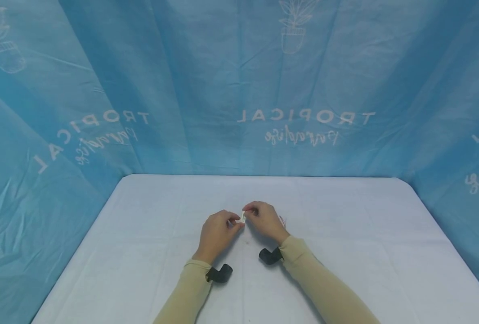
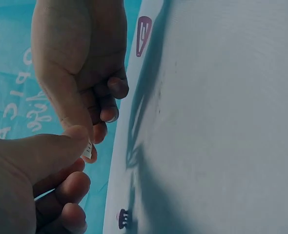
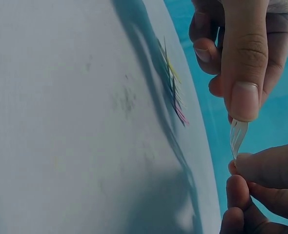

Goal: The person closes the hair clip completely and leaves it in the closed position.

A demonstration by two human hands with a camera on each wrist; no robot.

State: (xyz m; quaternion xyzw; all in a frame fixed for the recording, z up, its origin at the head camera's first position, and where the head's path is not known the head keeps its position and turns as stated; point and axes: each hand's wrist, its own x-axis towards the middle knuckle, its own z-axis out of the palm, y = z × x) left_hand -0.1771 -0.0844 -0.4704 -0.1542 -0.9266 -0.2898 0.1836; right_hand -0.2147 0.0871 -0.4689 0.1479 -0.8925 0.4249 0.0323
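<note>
A small white snap hair clip (image 1: 243, 218) is held above the table between both hands. My left hand (image 1: 217, 234) pinches one end with thumb and fingers. The tips of my right hand (image 1: 265, 220) pinch the opposite end. Seen in the right wrist view, the clip (image 3: 238, 134) spans the gap between the left thumb above and the right fingertips below, its slender bars showing. The left wrist view shows just a small piece of the clip (image 2: 88, 150) beside the thumb; fingers hide the remainder.
A white cloth covers the table (image 1: 344, 234), with blue curtains (image 1: 207, 90) around it. On the cloth lie a purple snap clip (image 2: 144, 36), a small dark claw clip (image 2: 123, 218) and several thin coloured pins (image 3: 173, 85). Black wrist cameras (image 1: 220, 273) stick out from the sleeves.
</note>
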